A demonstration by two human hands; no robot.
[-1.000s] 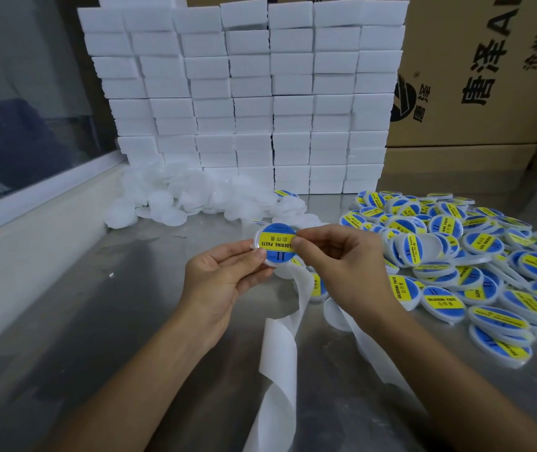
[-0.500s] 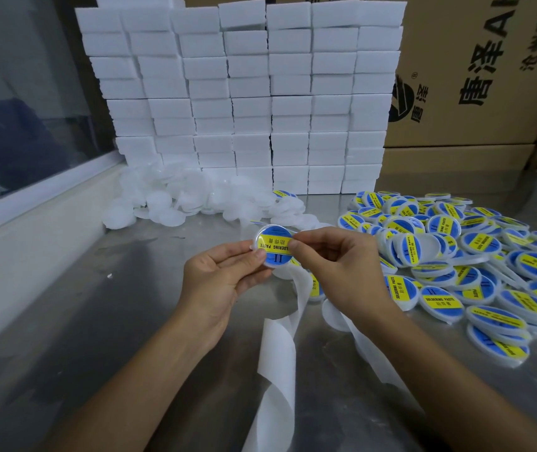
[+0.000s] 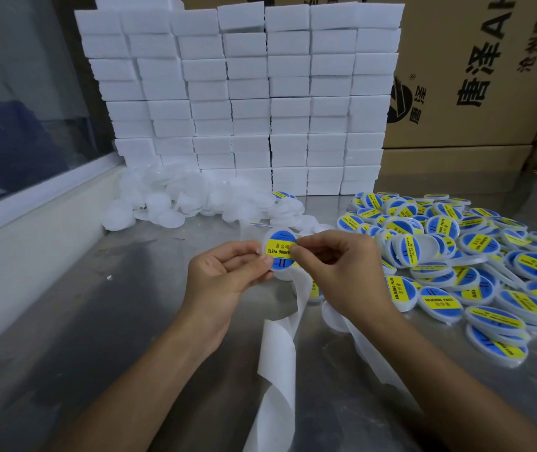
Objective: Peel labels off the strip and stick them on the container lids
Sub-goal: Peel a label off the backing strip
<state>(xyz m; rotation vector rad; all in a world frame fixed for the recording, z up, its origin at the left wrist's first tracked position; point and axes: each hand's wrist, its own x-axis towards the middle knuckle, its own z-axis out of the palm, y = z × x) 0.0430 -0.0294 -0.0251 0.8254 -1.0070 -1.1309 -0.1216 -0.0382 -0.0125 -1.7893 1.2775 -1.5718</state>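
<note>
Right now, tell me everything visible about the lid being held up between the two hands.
The lid is a round, white, plastic-looking disc held above the metal table, its face tilted toward the camera. A round blue label with a yellow band reading SOLDERING PASTE covers most of it, the text running sideways. The left hand pinches its left edge; the right hand holds its right edge, thumb on the label.

Small packing workshop or factory bench, we'd say.
We see a steel counter with a heap of labelled lids, a pile of plain white lids, stacked white blocks and printed shipping cartons behind.
</note>
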